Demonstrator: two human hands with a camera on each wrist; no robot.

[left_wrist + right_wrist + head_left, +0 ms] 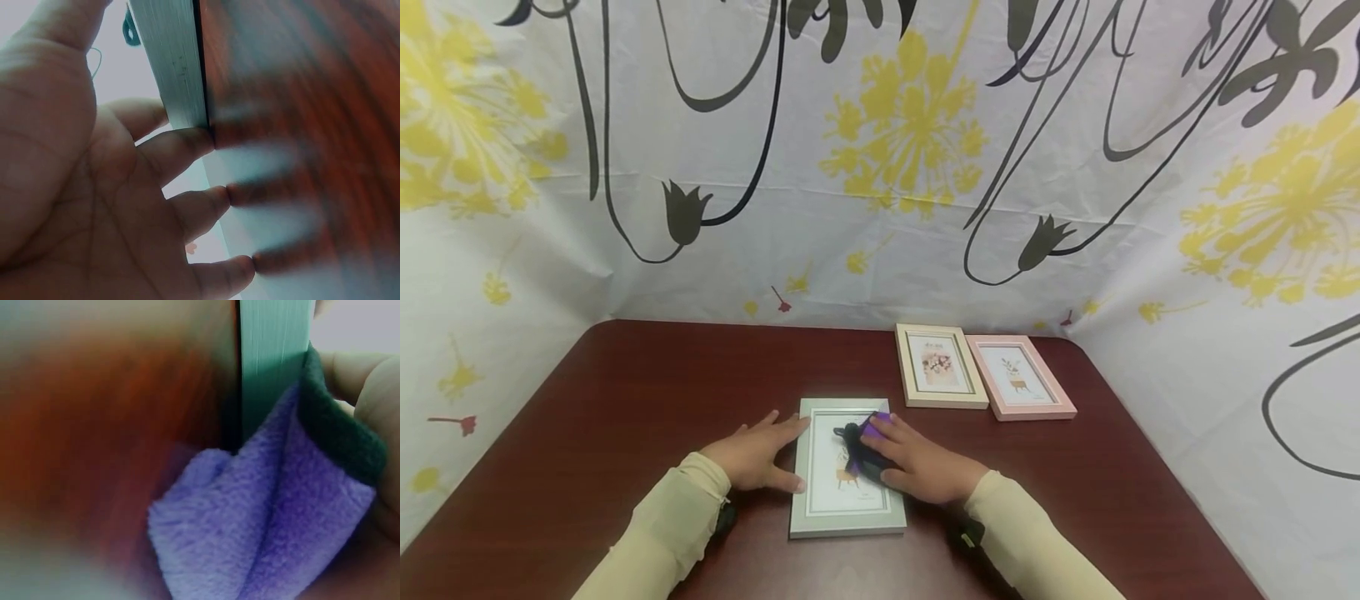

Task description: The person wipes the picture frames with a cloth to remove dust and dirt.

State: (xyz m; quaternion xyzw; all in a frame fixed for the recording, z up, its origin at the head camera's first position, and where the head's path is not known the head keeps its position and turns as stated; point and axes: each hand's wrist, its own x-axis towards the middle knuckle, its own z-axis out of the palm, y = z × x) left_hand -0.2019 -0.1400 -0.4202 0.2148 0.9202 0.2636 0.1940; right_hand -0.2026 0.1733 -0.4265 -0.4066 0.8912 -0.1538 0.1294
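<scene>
A pale grey-green picture frame (pixel 850 523) with a plant-and-pot print lies flat on the dark red-brown table. My left hand (pixel 756 457) rests at its left edge, thumb and fingers spread, touching the border. In the left wrist view the other fingertips come down on the wood beside the frame's side. Over the frame's right part, my right hand (pixel 928 462) holds a bunched cloth (pixel 250 525), purple and fuzzy on one side and dark on the other. The cloth covers part of the print and, in the right wrist view, hangs over the frame's side edge.
Two more picture frames lie at the back right of the table (pixel 662 392), a cream one (pixel 908 367) and a pink one (pixel 1037 412), side by side. A white curtain (pixel 865 283) with yellow and grey flowers surrounds the table at the back and sides.
</scene>
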